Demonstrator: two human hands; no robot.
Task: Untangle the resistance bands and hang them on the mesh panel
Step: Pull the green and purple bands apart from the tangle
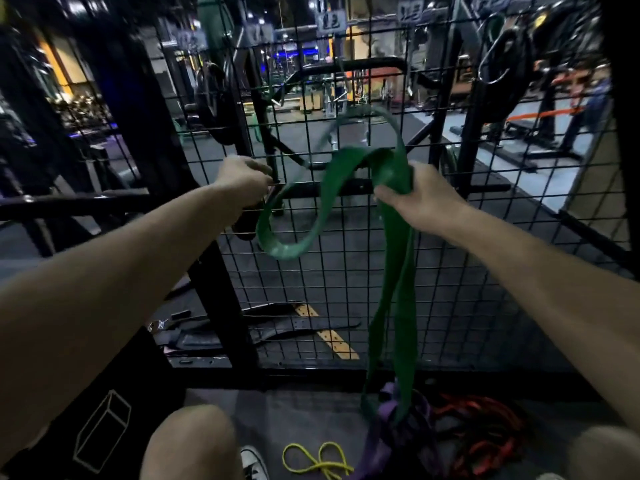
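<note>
A black wire mesh panel [346, 271] of square cells stands upright just beyond both hands, and through it show a dim gym floor, dark steel racks and round weight plates [505, 71]. Blurred white number signs hang at the top of the panel; their digits cannot be read for certain. The right hand [420, 199] grips a wide, flat green resistance band [391, 299], fingers curled round a bunched fold of it near the mesh. From that fold two smooth rubbery strands hang down to the floor at near right, while another loop curls left and low toward the left hand [244, 181]. The left hand is curled at the mesh with its fingers against the wire; whether it pinches the green loop or a dark object below it cannot be told. On the near floor, a purple band [382, 441] lies tangled with the green strands' lower end, a thin yellow band [317, 460] lies in loops to its left, and a heap of red bands [485, 434] lies to its right. Black leather belts [277, 330] lie behind the panel at left, beside a yellow floor stripe [329, 337].
</note>
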